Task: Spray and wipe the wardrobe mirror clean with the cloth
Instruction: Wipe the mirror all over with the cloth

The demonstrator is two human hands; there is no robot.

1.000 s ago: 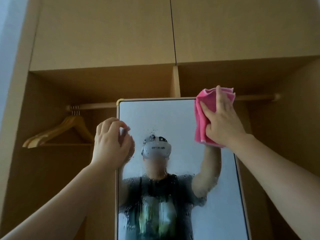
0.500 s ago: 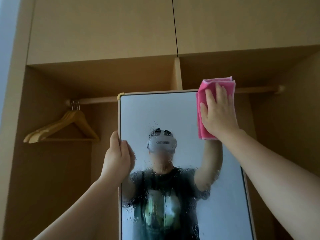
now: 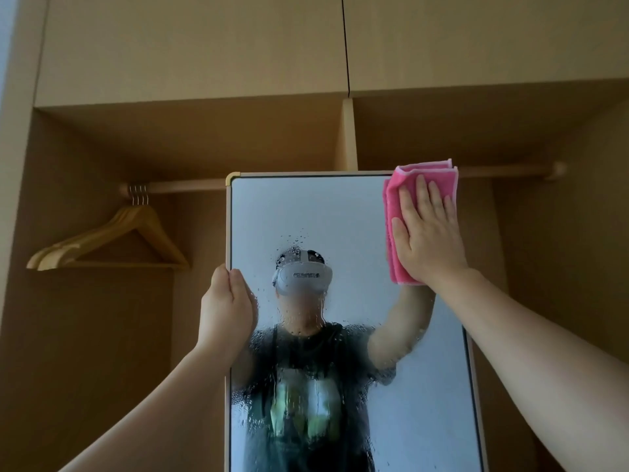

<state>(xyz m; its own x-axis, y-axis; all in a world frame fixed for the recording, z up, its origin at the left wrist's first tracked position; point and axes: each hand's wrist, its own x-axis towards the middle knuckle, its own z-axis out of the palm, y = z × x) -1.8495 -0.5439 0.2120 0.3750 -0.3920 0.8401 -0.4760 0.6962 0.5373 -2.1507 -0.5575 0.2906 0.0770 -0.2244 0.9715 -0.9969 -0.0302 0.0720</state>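
At the far left, wooden hangers (image 3: pixel 109 238) are hanging on a round rail (image 3: pixel 177 187) inside the wardrobe (image 3: pixel 190 56), which has flat, matte, light-brown panels. Next, the left hand (image 3: pixel 226 310) is closing around the left edge of the mirror (image 3: pixel 306 212), thumb on the glass, and is steadying it. I think this thumb is leaving a mark on the wet glass, and if the hand is loosening, the panel may be swinging under the push of the wiping.

The mirror is a tall rectangle with a thin pale frame and a rounded corner. Its upper glass is looking dry, but the middle and lower part are carrying many drops and running streaks. If the wiping is staying only at the top, these runs may be drying into lines.

At the top right corner, the right hand (image 3: pixel 427 240) is pressing flat, fingers spread, on the cloth (image 3: pixel 396 229), a folded pink one with a fuzzy surface. It may be slipping from under the palm, since no finger is pinching it.
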